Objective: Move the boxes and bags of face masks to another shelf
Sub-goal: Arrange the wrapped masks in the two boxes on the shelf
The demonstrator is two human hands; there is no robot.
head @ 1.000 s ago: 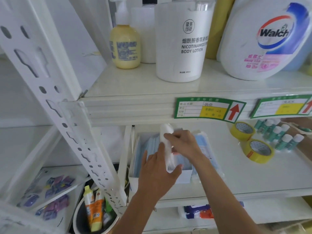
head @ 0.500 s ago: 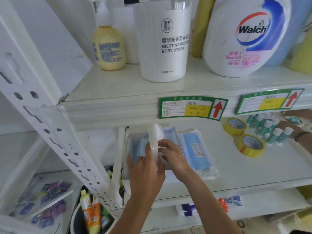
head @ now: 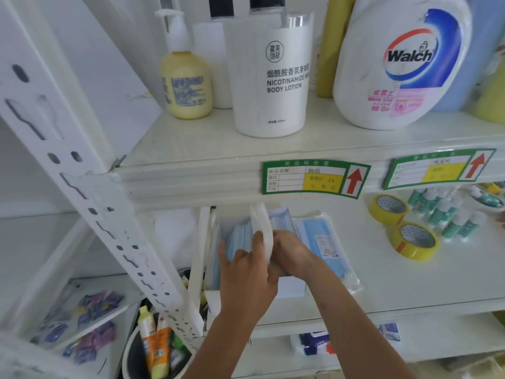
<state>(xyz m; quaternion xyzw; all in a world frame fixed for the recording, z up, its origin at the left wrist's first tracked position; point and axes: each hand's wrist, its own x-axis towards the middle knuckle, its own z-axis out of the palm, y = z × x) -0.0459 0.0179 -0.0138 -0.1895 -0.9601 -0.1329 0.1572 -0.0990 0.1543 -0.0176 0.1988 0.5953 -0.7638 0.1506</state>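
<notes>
Gripping white lid flap (head: 263, 233) of face-mask box (head: 289, 289) at frame centre, left hand (head: 246, 277) and right hand (head: 291, 253) both closed around it.

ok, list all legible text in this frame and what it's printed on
"NICOTINAMIDE", "BODY LOTION": white lotion bottle; the Chinese line above it is too uncertain to quote.
"Walch": big white detergent jug; its pink print is blurred.
Yellow pump bottle label: too blurred.
Two green shelf tags: red arrows; text unreadable.
Bagged masks sticker: too small.
</notes>
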